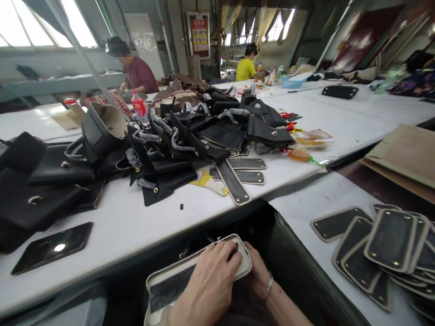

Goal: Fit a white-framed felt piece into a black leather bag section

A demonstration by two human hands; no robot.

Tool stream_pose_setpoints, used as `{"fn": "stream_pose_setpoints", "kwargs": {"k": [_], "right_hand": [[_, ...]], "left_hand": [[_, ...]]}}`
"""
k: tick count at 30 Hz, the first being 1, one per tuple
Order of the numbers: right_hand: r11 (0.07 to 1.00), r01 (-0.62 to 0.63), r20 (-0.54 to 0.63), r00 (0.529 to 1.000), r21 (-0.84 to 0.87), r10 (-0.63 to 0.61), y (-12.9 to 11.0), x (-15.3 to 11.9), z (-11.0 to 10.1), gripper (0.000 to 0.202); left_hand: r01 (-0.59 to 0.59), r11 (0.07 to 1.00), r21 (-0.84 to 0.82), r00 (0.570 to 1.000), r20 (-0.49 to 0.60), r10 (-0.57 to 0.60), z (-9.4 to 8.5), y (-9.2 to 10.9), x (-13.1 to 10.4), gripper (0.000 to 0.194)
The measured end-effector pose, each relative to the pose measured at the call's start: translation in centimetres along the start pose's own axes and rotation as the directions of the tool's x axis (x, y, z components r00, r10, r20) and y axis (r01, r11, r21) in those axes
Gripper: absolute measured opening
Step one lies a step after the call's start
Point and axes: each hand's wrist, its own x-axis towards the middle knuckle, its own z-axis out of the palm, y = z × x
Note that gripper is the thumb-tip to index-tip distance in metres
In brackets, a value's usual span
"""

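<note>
The left hand (214,274) lies with bent fingers on a pale-rimmed bag piece (170,290), its grip unclear; the right hand (258,270) grips the far end. The piece sits below the tabletop (136,231) edge. It looks light, stiffer along the rim, softer within; the rim seems the surest hold. Beyond, a bottle (138,106) has an unreadable red label; farthest, a red wall poster (200,35) bears blurred characters.

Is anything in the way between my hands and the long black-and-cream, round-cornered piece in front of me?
Nothing visible blocks it: your left hand lies on the long black-and-cream, round-cornered piece and your right hand holds its right end. A small dark patch shows beside the left hand; whether it's separate is unclear.
</note>
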Motion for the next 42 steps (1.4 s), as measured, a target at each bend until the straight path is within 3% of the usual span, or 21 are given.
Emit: {"fn": "stream_pose_setpoints", "kwargs": {"k": [4, 7, 10, 12, 15, 20, 24, 33, 37, 42], "right_hand": [[0.985, 0.119, -0.077, 0.989, -0.125, -0.129, -1.1, -2.5, -0.1, 0.031], [0.941, 0.168, -0.105, 0.973, -0.294, -0.207, -2.3, -4.6, 0.1, 0.036], [0.806, 0.246, -0.053, 0.945, -0.539, -0.324, -3.4, -6.5, 0.2, 0.046], [0.720, 0.299, 0.006, 0.925, -0.626, -0.379, -3.8, -7.5, 0.2, 0.047], [0.664, 0.290, 0.033, 0.928, -0.689, -0.371, -3.9, -8.4, 0.5, 0.050], [0.640, 0.260, -0.031, 0.913, -0.723, -0.406, -3.4, -8.6, 1.5, 0.058], [0.628, 0.256, -0.042, 0.907, -0.735, -0.418, -3.4, -8.5, 1.9, 0.060], [0.478, 0.224, -0.032, 0.882, -0.849, -0.470, -3.7, -8.4, 2.3, 0.059], [0.537, 0.236, -0.041, 0.890, -0.810, -0.454, -4.6, -8.3, 2.4, 0.051], [0.743, 0.279, -0.068, 0.915, -0.609, -0.399, -5.5, -6.7, 1.7, 0.038]], "left_hand": [[0.060, 0.998, -0.035, 0.997, 0.047, -0.058, -1.5, -0.7, 1.1, 0.037], [0.069, 0.997, -0.040, 0.997, -0.020, -0.070, -2.9, -1.2, 2.6, 0.030], [-0.015, 0.999, -0.041, 0.998, -0.067, 0.013, -3.4, -1.9, 4.3, 0.029], [-0.104, 0.993, -0.065, 0.995, -0.003, 0.104, -3.1, -2.6, 5.4, 0.031], [-0.191, 0.971, -0.143, 0.972, 0.111, 0.207, -2.2, -3.8, 6.6, 0.035], [-0.208, 0.945, -0.254, 0.946, 0.192, 0.260, -1.3, -5.5, 8.0, 0.037], [-0.183, 0.923, -0.339, 0.939, 0.219, 0.267, -1.0, -6.1, 8.3, 0.038], [-0.091, 0.916, -0.390, 0.950, 0.243, 0.198, -0.5, -6.3, 8.5, 0.033], [-0.047, 0.935, -0.352, 0.953, 0.266, 0.148, -0.9, -6.1, 8.7, 0.029], [-0.080, 0.947, -0.311, 0.973, 0.182, 0.142, -1.8, -5.4, 8.0, 0.027]]}}
